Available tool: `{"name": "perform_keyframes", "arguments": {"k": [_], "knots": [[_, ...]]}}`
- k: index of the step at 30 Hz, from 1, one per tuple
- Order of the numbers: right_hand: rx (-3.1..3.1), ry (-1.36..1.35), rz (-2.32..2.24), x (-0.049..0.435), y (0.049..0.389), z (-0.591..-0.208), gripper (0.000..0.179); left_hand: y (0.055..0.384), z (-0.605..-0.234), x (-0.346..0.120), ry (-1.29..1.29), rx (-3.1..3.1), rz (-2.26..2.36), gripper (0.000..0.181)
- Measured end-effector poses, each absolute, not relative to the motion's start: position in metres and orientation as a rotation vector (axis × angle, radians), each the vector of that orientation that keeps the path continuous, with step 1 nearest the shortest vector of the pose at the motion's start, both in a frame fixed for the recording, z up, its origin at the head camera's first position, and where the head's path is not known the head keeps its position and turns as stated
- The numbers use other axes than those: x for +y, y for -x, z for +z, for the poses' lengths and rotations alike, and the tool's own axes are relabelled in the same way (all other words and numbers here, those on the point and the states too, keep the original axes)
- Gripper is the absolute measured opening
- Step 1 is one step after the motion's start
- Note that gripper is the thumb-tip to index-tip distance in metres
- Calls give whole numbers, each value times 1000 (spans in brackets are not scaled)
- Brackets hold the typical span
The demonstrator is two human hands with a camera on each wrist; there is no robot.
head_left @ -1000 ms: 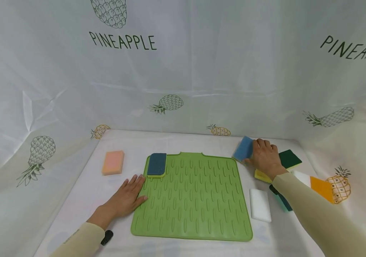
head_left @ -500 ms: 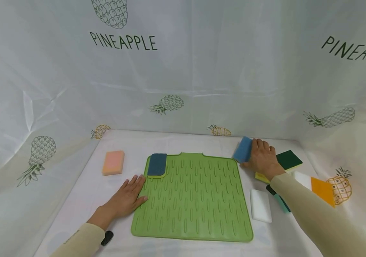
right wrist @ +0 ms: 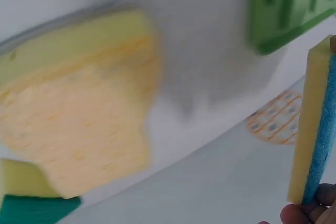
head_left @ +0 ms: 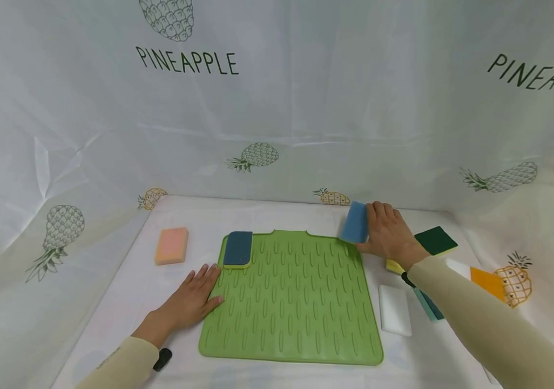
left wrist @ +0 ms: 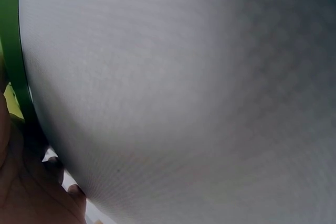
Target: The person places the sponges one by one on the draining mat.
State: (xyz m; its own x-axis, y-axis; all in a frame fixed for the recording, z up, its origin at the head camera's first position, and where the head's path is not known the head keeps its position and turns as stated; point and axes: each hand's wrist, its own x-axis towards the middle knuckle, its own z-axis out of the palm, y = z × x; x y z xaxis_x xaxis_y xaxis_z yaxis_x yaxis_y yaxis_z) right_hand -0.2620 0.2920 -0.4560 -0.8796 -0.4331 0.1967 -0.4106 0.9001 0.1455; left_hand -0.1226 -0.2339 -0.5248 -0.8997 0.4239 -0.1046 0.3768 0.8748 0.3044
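Observation:
My right hand [head_left: 386, 232] holds a blue-and-yellow sponge [head_left: 355, 222] at the far right corner of the green ridged mat [head_left: 291, 308]. In the right wrist view the sponge [right wrist: 314, 129] is tilted on edge, its blue face to the right, with fingertips at its lower end. My left hand [head_left: 189, 300] lies flat with fingers spread, its fingertips and thumb over the mat's left edge. A dark blue sponge [head_left: 237, 248] with a yellow underside lies in the mat's far left corner.
Left of the mat lies a pink sponge [head_left: 171, 246]. To its right are a white sponge [head_left: 395, 309], a dark green scourer sponge [head_left: 434, 241], a yellow sponge [right wrist: 89, 114], a teal sponge [head_left: 430, 303] and an orange-and-white piece [head_left: 487, 283], partly behind the right arm. A pineapple-print sheet hangs behind.
My right hand has lifted the blue sponge from the table and carried it left to the mat's far right corner. The left hand has stayed in place.

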Motion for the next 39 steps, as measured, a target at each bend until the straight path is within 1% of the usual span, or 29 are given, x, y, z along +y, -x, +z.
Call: {"name": "perform_keyframes", "arguments": {"k": [8,18,30,39], "knots": [[-2661,-791,-168,260,256,-456,118,123,-524,-235,-615,2884,407,79],[-2756,-847,-102,224,250,-452,121,124,-524,-234,-620,2879,395,79],[-2725,-1013,23,166,248,-459,118,124,-523,-234,-612,2874,398,79],[-2873,-1155,26,122,249,-467,115,124,-523,-233,-608,2874,402,79]]}}
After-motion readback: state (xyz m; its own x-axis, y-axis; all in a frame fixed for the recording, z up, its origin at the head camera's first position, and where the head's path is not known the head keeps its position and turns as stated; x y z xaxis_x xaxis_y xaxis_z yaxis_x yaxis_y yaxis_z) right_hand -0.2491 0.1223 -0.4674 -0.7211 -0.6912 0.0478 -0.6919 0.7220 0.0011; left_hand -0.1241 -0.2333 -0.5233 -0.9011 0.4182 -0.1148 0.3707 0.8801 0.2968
